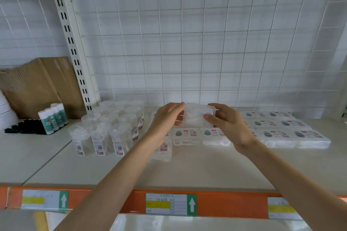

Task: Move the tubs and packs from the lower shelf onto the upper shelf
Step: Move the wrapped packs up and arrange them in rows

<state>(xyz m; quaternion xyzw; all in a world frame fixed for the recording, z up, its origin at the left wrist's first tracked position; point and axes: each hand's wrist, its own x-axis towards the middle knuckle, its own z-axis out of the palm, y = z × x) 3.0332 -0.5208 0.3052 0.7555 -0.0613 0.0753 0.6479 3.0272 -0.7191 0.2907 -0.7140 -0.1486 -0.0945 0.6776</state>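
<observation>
While left hand point(170, 116) & right hand point(226, 121) grip it, clear squarish plastic pack point(197, 116) hovers over matte shelf point(187, 167).

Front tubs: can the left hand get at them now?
Likely yes, once freed: the tubs stand just left of the left hand, nothing between. But it and the right hand both hold the pack, so it must let go first.

Bright, flat light, with faint shadows on the shelf point(187, 167) under the forearms. Slightly hazy throughout; the clear pack point(199, 116) between left hand point(167, 118) and right hand point(228, 124) washes out pale. The wire grid point(187, 43) above them bows toward the corners; the label strip point(169, 203) below is blurred.
</observation>
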